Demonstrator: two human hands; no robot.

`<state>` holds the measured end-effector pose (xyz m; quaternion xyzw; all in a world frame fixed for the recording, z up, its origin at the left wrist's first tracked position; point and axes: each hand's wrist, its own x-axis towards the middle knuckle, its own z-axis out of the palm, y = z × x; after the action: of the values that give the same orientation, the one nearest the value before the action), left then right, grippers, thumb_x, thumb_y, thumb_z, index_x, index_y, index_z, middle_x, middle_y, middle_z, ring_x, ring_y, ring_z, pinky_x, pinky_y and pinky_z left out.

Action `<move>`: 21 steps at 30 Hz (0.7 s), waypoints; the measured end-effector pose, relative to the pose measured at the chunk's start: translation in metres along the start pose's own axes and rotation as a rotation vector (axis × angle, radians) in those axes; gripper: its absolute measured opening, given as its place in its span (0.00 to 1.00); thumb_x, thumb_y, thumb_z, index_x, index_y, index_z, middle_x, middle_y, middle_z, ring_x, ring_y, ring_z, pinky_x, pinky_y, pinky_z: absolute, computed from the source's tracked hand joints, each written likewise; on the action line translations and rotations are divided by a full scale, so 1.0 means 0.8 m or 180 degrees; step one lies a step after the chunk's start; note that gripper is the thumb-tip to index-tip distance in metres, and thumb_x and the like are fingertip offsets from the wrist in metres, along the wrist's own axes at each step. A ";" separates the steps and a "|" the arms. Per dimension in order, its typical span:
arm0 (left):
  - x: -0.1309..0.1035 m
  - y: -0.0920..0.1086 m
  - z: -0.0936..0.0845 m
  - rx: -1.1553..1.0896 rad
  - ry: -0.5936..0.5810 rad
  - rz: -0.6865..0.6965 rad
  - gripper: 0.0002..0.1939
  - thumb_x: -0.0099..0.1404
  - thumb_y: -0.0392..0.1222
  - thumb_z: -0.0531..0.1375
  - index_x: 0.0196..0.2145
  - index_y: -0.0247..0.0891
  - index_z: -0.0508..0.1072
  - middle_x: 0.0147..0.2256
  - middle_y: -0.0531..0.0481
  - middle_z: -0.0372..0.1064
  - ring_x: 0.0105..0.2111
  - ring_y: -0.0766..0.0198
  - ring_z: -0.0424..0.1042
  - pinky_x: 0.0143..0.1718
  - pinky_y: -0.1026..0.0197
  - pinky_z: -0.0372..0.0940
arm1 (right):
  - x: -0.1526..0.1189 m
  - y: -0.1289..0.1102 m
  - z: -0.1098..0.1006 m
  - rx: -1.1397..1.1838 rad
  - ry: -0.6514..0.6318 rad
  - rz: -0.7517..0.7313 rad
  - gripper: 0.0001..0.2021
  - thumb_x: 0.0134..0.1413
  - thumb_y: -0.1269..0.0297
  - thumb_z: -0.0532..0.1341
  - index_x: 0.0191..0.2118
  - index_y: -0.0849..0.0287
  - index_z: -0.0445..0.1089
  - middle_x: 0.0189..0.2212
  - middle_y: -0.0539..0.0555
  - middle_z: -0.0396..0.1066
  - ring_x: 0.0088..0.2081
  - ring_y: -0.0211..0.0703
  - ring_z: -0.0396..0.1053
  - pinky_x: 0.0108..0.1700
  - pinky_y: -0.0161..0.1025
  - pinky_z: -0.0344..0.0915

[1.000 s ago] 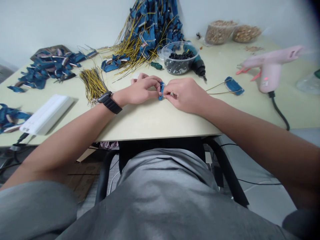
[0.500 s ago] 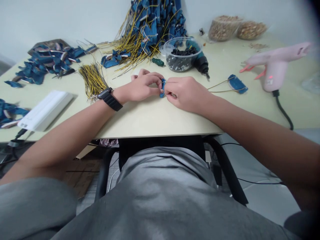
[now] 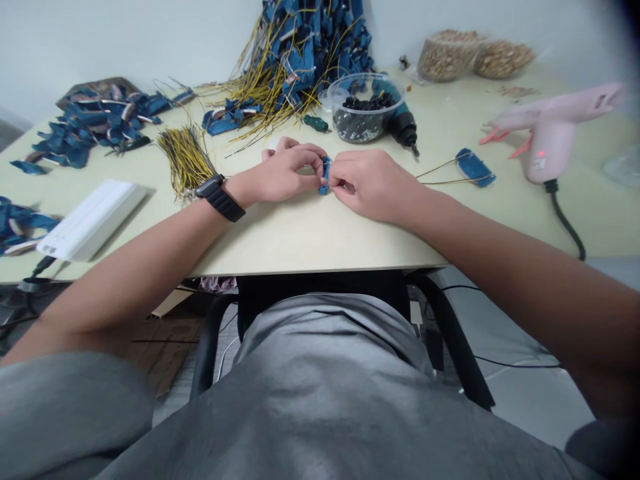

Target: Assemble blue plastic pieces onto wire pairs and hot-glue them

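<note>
A small blue plastic piece (image 3: 325, 176) stands on the table between my two hands. My left hand (image 3: 293, 172), with a black watch on its wrist, pinches it from the left between thumb and fingers. From the other side my right hand (image 3: 367, 181) presses against the piece, its fingers curled closed; what lies inside that pinch is hidden. To the right, a blue part with two thin wires (image 3: 475, 168) lies on the table, the wires running back under my right wrist. A bundle of yellow and black wires (image 3: 185, 160) rests beside my left wrist.
A clear tub (image 3: 363, 130) of small black and metal parts stands beyond my hands, beside a power screwdriver (image 3: 403, 123). A pink glue gun (image 3: 547, 133) stands right. Wired blue parts (image 3: 300, 60) are heaped at the back. A white box (image 3: 93, 220) lies left.
My right hand shifts very slightly while its fingers stay curled against the blue piece. My left hand keeps its hold, and the things around stay in place.
</note>
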<state>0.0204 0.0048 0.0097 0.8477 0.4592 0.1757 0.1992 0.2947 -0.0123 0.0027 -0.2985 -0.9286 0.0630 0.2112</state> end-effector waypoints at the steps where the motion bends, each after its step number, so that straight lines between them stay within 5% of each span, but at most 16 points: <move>1: 0.000 0.000 0.000 0.0007 0.0008 0.0017 0.19 0.78 0.67 0.73 0.52 0.51 0.88 0.79 0.48 0.81 0.81 0.23 0.63 0.82 0.18 0.54 | -0.001 0.001 0.001 -0.0002 0.0039 -0.0001 0.13 0.86 0.64 0.63 0.49 0.51 0.87 0.42 0.60 0.84 0.47 0.61 0.80 0.52 0.56 0.72; 9: 0.000 0.006 -0.009 -0.0004 -0.0112 0.0015 0.19 0.81 0.65 0.68 0.50 0.50 0.88 0.80 0.49 0.81 0.81 0.24 0.64 0.84 0.17 0.51 | -0.004 0.010 -0.002 0.0126 0.0167 0.0070 0.08 0.79 0.62 0.70 0.46 0.51 0.89 0.41 0.58 0.87 0.42 0.58 0.79 0.51 0.55 0.73; 16: 0.001 0.001 -0.012 -0.0065 -0.0155 0.0227 0.35 0.64 0.83 0.81 0.48 0.50 0.89 0.76 0.48 0.84 0.81 0.23 0.65 0.83 0.24 0.59 | -0.006 0.023 -0.009 0.0269 0.0360 0.0370 0.14 0.81 0.48 0.74 0.44 0.48 0.91 0.35 0.57 0.85 0.40 0.59 0.79 0.45 0.56 0.75; 21: -0.002 0.002 -0.012 -0.0162 -0.0175 0.0352 0.35 0.64 0.85 0.81 0.47 0.52 0.89 0.74 0.48 0.87 0.81 0.25 0.66 0.84 0.25 0.60 | -0.006 0.025 -0.008 0.0329 0.0421 0.0386 0.11 0.78 0.49 0.76 0.43 0.48 0.91 0.35 0.57 0.86 0.38 0.58 0.79 0.44 0.57 0.77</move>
<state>0.0160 0.0047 0.0185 0.8709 0.4014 0.1748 0.2232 0.3112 0.0012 0.0020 -0.3464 -0.8884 0.1036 0.2830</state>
